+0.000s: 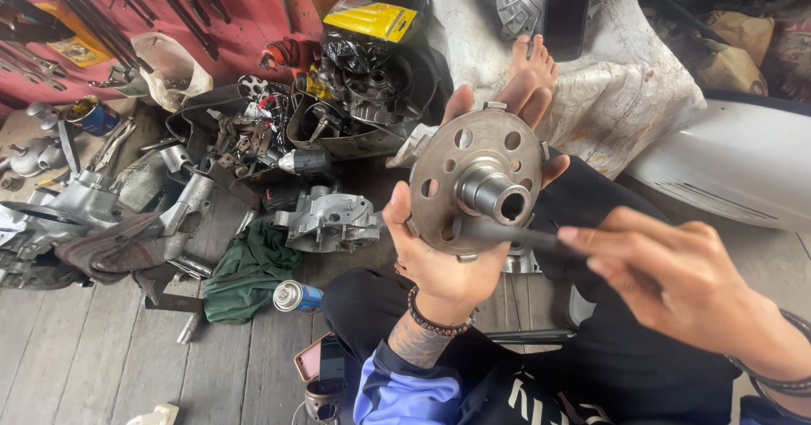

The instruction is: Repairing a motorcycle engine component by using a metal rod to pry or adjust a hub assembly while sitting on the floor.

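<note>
Left hand (443, 252) fingers clasp a round holed metal hub (477, 180) upright; right hand (667, 277) fingers pinch a dark rod (511, 233) against it.

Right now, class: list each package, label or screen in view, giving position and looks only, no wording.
Yellow package: top centre, on black bags, flat.
Spray can: floor by green cloth, silver with blue label.
Phone: top, on white cloth, dark screen.
Second phone: bottom, near knee, dark screen.

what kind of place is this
Probably a small motorbike repair workshop: hand tools hang on the red wall, engine casings litter the plank floor, and the left hand holds a round metal hub.
</note>
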